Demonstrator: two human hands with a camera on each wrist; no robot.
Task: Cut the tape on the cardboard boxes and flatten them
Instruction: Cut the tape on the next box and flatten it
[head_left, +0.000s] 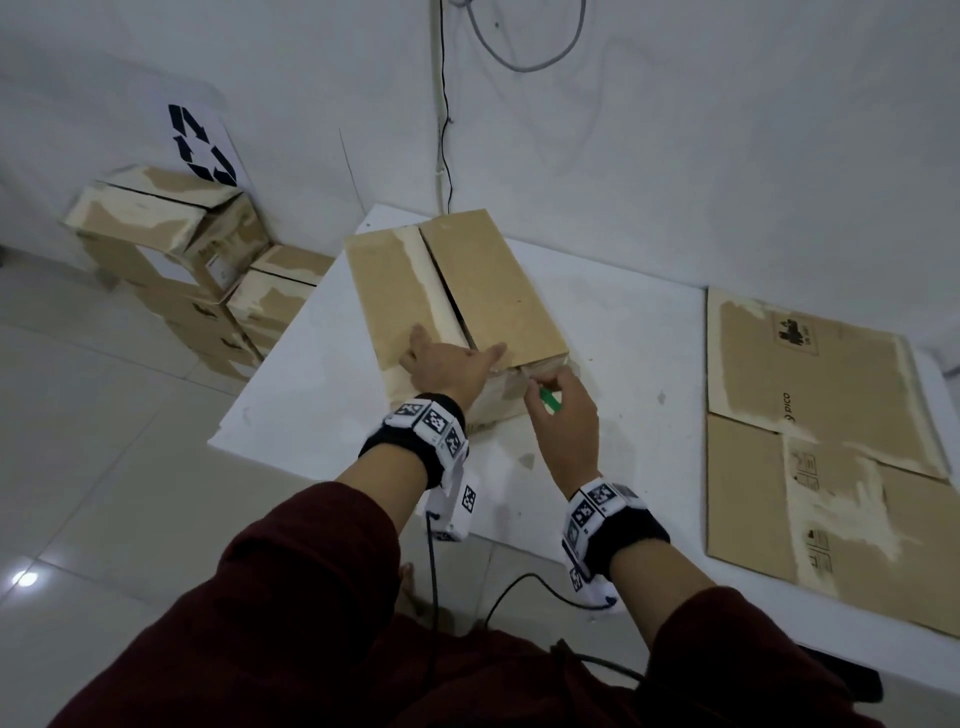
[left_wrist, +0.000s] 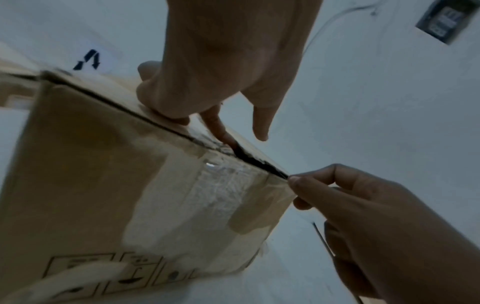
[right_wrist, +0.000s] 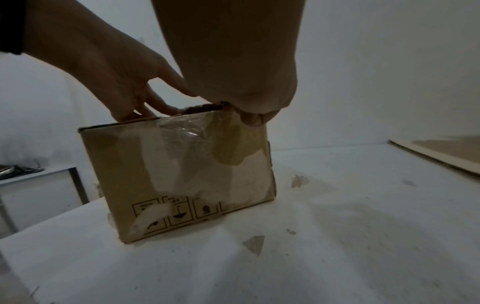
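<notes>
Box on white table

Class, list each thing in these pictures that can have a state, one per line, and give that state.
box on the table: upright, top seam split open, clear tape on its near end.
left hand: fingers straight, pressing on the box top.
right hand: gripping a green-handled cutter at the near top edge.
flattened cardboard: lying flat on the table.
stacked boxes: on the floor, not flattened.
</notes>
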